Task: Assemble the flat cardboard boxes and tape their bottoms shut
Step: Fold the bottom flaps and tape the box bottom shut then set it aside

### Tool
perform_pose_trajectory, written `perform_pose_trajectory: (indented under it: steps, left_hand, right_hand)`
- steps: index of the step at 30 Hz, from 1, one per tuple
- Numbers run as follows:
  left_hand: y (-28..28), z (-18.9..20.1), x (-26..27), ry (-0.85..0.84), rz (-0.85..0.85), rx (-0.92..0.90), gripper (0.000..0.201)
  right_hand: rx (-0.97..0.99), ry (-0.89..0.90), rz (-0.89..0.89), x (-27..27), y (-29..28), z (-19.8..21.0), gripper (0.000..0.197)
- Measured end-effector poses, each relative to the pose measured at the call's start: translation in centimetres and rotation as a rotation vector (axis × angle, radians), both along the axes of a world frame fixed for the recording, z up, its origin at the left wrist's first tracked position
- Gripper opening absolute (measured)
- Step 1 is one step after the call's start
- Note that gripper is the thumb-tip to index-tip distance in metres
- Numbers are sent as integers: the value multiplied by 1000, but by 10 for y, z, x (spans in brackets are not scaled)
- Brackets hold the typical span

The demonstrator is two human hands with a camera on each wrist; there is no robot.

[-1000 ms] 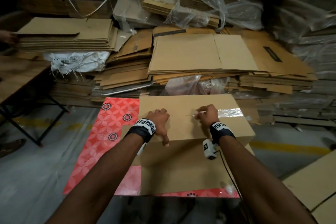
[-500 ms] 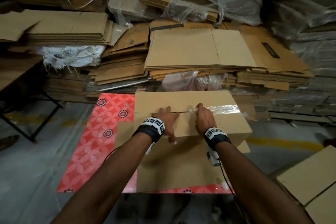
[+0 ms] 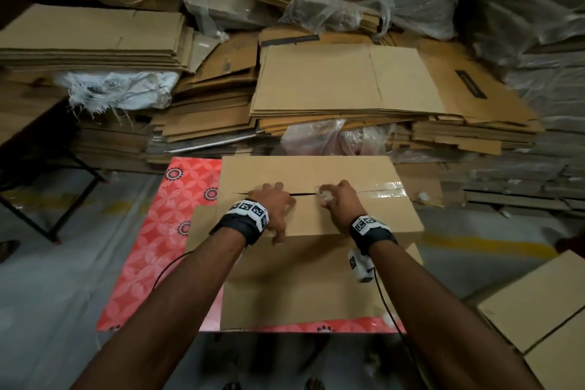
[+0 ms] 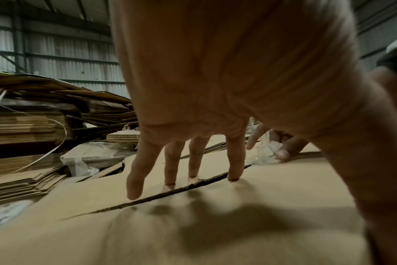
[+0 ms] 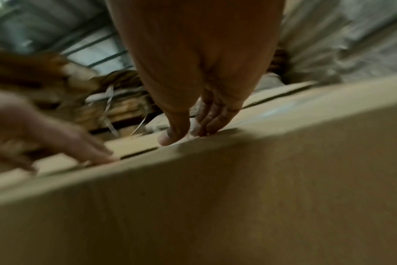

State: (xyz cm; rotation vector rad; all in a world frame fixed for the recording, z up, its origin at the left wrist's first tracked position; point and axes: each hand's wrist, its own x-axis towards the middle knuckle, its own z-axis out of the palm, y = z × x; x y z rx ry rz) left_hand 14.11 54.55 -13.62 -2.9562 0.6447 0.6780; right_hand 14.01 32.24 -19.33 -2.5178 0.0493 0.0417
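A brown cardboard box [image 3: 316, 279] stands on the table with its closed flaps facing up. Clear tape [image 3: 380, 188] covers the right half of the flap seam [image 3: 304, 194]; the left half is bare, with a dark gap. My left hand [image 3: 273, 199] presses straight fingertips [image 4: 193, 172] on the flaps beside the seam, thumb over the near edge. My right hand [image 3: 340, 199] pinches the crumpled loose end of the tape [image 4: 263, 152] against the seam at mid-box. In the blurred right wrist view its thumb [image 5: 170, 138] bears down on the box top [image 5: 238, 197].
A red patterned cover [image 3: 164, 231] lies on the table under the box. Stacks of flat cardboard [image 3: 332, 82] and plastic wrap fill the space behind. More flat boxes [image 3: 544, 304] lie at the lower right. A dark table [image 3: 25, 117] stands at the left.
Both hands stay at the seam. My left hand has shifted slightly right, toward the other hand. A dark gap now shows in the seam between them.
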Motion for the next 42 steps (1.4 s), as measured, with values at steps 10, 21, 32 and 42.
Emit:
perform_pose_trajectory:
  steps: [10, 21, 32, 42]
  left_hand:
    - [45, 8, 9, 24, 43, -33, 119]
    - [47, 6, 10, 54, 51, -38, 120]
    - [42, 12, 15, 99, 64, -34, 117]
    - [23, 16, 15, 96, 54, -41, 148]
  right_hand:
    - [251, -149, 88, 1, 27, 6, 11]
    - [468, 13, -82, 21, 21, 13, 40]
    - [105, -18, -149, 23, 28, 11, 18]
    - [-170, -88, 129, 30, 21, 7, 17]
